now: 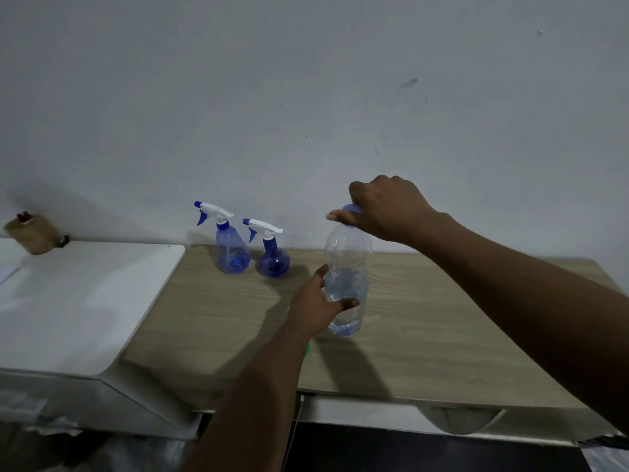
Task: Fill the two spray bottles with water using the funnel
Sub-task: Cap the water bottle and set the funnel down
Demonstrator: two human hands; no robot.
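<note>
My left hand (315, 303) wraps the clear plastic water bottle (347, 277) on the wooden table (442, 318); my right hand (384, 207) pinches its blue cap (352, 208). Squeezing too hard once it's open could spurt water — both blue spray bottles (233, 248) stand behind, triggers still on.

Two translucent blue spray bottles (233, 248) with white-and-blue triggers stand on a pale wood-grain table (425, 318); a possibly green sliver (307, 349).

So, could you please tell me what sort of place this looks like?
Probably a plain room at home, not a lab: a wood-grain table against a bare, scuffed wall, a white appliance-like unit beside it, and household spray bottles standing near the wall.
</note>
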